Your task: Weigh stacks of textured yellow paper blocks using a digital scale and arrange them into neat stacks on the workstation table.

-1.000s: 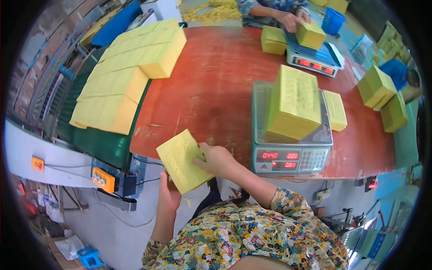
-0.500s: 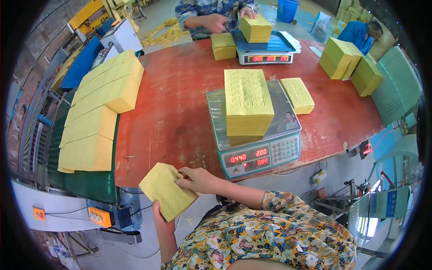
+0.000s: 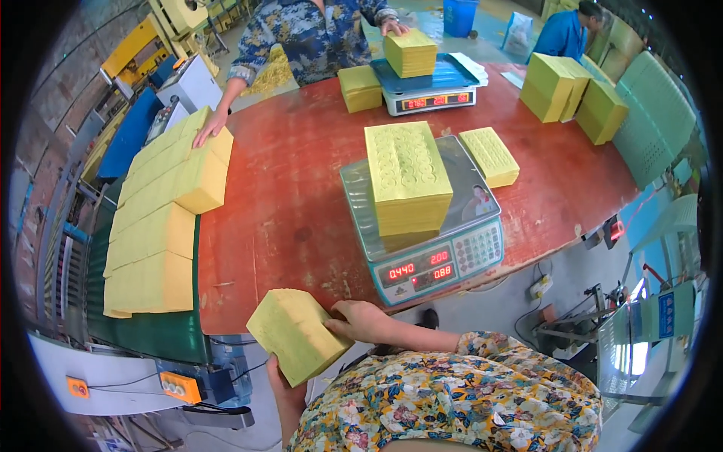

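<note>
Close to my body, at the table's near edge, I hold a thick stack of yellow paper (image 3: 297, 335) tilted between both hands. My left hand (image 3: 285, 383) grips its lower near corner from below. My right hand (image 3: 361, 322) is closed on the stack's right edge, fingers bent; its thumb is against the paper. Ahead, a teal digital scale (image 3: 444, 267) with lit red figures carries a tall embossed yellow paper stack (image 3: 410, 169). Just right of that scale lies a thinner embossed stack (image 3: 488, 154).
Left, a green conveyor belt (image 3: 151, 331) bears rows of yellow stacks (image 3: 154, 233). Across the red table (image 3: 279, 203), a co-worker's hands touch those rows and a stack (image 3: 410, 56) on a second scale (image 3: 429, 102). More stacks (image 3: 553, 87) stand far right, beside a green chair (image 3: 655, 120).
The stack in my hands has turned, showing more of its side. The co-worker's one hand has moved from near the far scale to the stacks on the left. My view has shifted slightly.
</note>
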A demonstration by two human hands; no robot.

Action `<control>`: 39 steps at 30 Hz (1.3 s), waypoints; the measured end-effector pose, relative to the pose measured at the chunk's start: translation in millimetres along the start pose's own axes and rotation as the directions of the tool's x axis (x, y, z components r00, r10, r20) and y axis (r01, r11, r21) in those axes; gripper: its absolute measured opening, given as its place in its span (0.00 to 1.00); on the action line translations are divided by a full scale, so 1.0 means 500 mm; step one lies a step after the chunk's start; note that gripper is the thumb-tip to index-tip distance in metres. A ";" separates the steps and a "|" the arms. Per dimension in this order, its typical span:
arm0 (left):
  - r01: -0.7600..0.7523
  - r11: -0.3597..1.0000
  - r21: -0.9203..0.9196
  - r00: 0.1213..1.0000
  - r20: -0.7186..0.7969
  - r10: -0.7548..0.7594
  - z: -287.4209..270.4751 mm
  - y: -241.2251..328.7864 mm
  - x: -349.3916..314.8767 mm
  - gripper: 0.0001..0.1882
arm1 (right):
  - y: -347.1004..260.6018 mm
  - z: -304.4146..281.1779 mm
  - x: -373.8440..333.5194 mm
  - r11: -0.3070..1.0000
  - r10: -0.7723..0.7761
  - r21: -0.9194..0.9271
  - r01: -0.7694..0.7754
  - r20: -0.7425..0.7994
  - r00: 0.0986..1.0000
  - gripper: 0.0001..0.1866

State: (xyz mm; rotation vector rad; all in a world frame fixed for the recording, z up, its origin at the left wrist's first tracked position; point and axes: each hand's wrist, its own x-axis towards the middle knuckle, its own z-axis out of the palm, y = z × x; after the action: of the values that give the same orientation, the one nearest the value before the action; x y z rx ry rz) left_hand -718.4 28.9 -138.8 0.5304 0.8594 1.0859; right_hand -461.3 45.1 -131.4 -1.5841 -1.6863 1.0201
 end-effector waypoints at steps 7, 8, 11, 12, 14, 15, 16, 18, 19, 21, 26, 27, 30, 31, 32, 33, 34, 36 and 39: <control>-0.041 0.999 0.023 0.997 0.062 0.040 0.029 -0.025 0.016 0.30 | 0.029 -0.036 -0.033 0.985 0.133 0.085 -0.151 0.181 0.974 0.39; -0.058 0.998 0.007 0.994 0.091 0.057 0.012 -0.034 0.014 0.32 | 0.030 -0.034 -0.036 0.984 0.132 0.096 -0.151 0.179 0.975 0.39; -0.127 0.992 -0.019 0.984 0.125 0.129 0.089 -0.032 -0.009 0.34 | 0.035 -0.069 -0.049 0.878 0.040 0.459 -0.136 0.213 0.976 0.36; -0.134 0.991 -0.016 0.983 0.126 0.135 0.103 -0.023 -0.011 0.34 | 0.015 -0.091 -0.054 0.878 0.032 0.461 -0.129 0.211 0.977 0.36; -0.134 0.989 -0.067 0.976 0.166 0.143 0.122 0.005 -0.003 0.35 | -0.018 -0.135 -0.053 0.702 -0.097 0.710 -0.059 0.178 0.979 0.36; -0.222 0.973 0.066 0.950 0.239 0.200 0.155 0.031 0.009 0.38 | -0.027 -0.154 -0.049 0.691 -0.132 0.723 0.012 0.111 0.985 0.35; -0.351 0.916 0.193 0.921 0.248 0.301 0.179 0.051 0.014 0.37 | -0.053 -0.194 -0.048 0.646 -0.164 0.762 0.037 0.091 0.982 0.35; -0.455 0.776 0.437 0.883 0.333 0.330 0.236 0.120 0.045 0.34 | -0.084 -0.252 -0.043 0.586 -0.218 0.778 0.225 -0.116 0.969 0.31; -0.446 0.707 0.549 0.886 0.384 0.261 0.276 0.162 0.067 0.32 | -0.104 -0.299 -0.044 0.559 -0.237 0.769 0.310 -0.210 0.948 0.30; -0.335 0.915 0.225 0.867 0.454 0.205 0.426 0.189 0.065 0.26 | -0.116 -0.387 -0.038 0.660 -0.152 0.670 0.340 -0.324 0.934 0.31; -0.426 0.829 0.363 0.754 0.648 0.104 0.683 0.208 0.219 0.26 | -0.082 -0.583 0.004 0.724 0.062 0.641 0.254 -0.426 0.902 0.25; -0.330 0.848 0.414 0.790 0.613 0.008 0.706 0.221 0.247 0.28 | -0.074 -0.597 0.017 0.712 0.063 0.648 0.268 -0.440 0.896 0.24; -0.198 0.854 0.480 0.870 0.487 -0.072 0.768 0.186 0.282 0.30 | -0.030 -0.619 0.034 0.688 0.136 0.686 0.237 -0.443 0.886 0.23; -0.197 0.853 0.484 0.871 0.486 -0.074 0.772 0.186 0.289 0.30 | -0.025 -0.621 0.037 0.665 0.179 0.718 0.205 -0.420 0.890 0.23; -0.186 0.844 0.503 0.870 0.484 -0.097 0.771 0.186 0.297 0.30 | -0.022 -0.622 0.042 0.663 0.180 0.720 0.206 -0.419 0.890 0.23; -0.164 0.836 0.523 0.866 0.483 -0.132 0.773 0.177 0.306 0.30 | -0.012 -0.624 0.043 0.673 0.194 0.716 0.186 -0.415 0.889 0.20; -0.155 0.836 0.527 0.865 0.482 -0.143 0.773 0.176 0.312 0.30 | -0.005 -0.625 0.042 0.683 0.208 0.711 0.167 -0.409 0.889 0.18; -0.149 0.804 0.576 0.827 0.519 -0.219 0.772 0.180 0.319 0.30 | 0.003 -0.626 0.036 0.694 0.203 0.701 0.164 -0.409 0.889 0.20; -0.180 0.764 0.619 0.847 0.493 -0.200 0.765 0.175 0.330 0.35 | 0.001 -0.618 0.028 0.696 0.211 0.701 0.153 -0.403 0.891 0.20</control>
State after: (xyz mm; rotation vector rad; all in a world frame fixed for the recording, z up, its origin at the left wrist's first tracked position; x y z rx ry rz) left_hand -419.7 226.7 91.4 1.3526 0.7116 0.5333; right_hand -201.9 98.8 28.4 -1.1723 -0.7666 1.0380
